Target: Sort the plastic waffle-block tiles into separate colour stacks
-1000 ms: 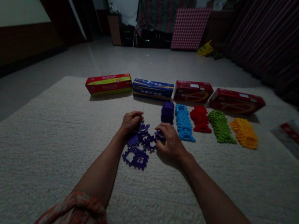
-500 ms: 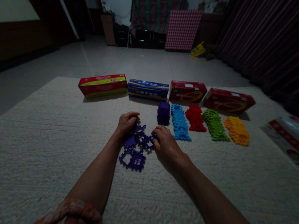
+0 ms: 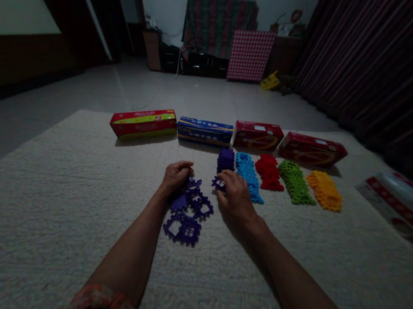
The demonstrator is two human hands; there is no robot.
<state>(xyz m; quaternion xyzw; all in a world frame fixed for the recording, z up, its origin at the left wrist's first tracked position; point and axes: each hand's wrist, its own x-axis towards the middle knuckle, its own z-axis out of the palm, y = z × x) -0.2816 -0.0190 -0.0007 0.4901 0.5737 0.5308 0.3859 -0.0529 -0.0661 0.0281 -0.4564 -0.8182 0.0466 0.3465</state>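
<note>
Loose purple lattice pieces (image 3: pixel 188 230) lie on the pale mat in front of me. My left hand (image 3: pixel 175 174) rests at their far left edge with curled fingers; whatever is under them is hidden. Between the fingers of my right hand (image 3: pixel 234 191) is a purple window piece (image 3: pixel 218 184), just right of the loose ones. Beyond that hand stands a purple stack (image 3: pixel 225 159). To its right lie rows of light blue pieces (image 3: pixel 248 177), red pieces (image 3: pixel 269 172), green pieces (image 3: pixel 296 183) and yellow pieces (image 3: pixel 324 190).
Behind the pieces stand a red and yellow box (image 3: pixel 144 124), a blue box (image 3: pixel 205 132) and two dark red boxes (image 3: pixel 257 135). A plastic-wrapped package (image 3: pixel 407 204) lies at the right on the mat (image 3: pixel 64 203).
My right hand has moved away from the loose purple pieces, carrying one window piece toward the purple stack. My left hand has stayed nearly in place. The view has tilted slightly.
</note>
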